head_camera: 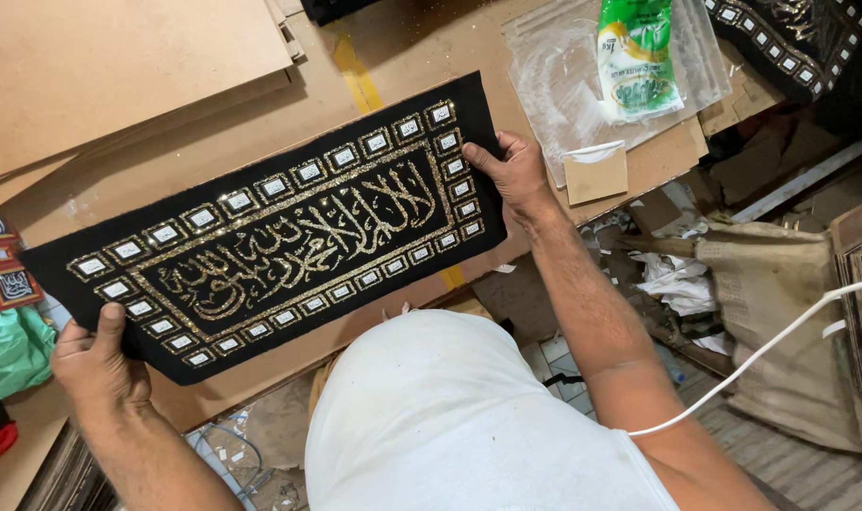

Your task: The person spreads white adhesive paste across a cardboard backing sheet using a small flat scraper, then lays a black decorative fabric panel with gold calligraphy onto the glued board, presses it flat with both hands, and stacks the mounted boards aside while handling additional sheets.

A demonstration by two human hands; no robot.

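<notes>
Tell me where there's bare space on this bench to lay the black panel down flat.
Freest is the brown bench top between the stacked boards and the black panel that both hands hold, left hand and right hand. The right end is crowded: clear plastic sheet, green packet, small card piece. Red framed pieces fill the left edge.

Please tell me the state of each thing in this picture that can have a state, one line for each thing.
Black decorated panel: held flat above the table, lifted at both ends.
Left hand: shut on the panel's left end.
Right hand: shut on the panel's right end.
Green packet: lying on a clear plastic sheet.
Brown boards: stacked flat.
White cable: hanging loose.
</notes>
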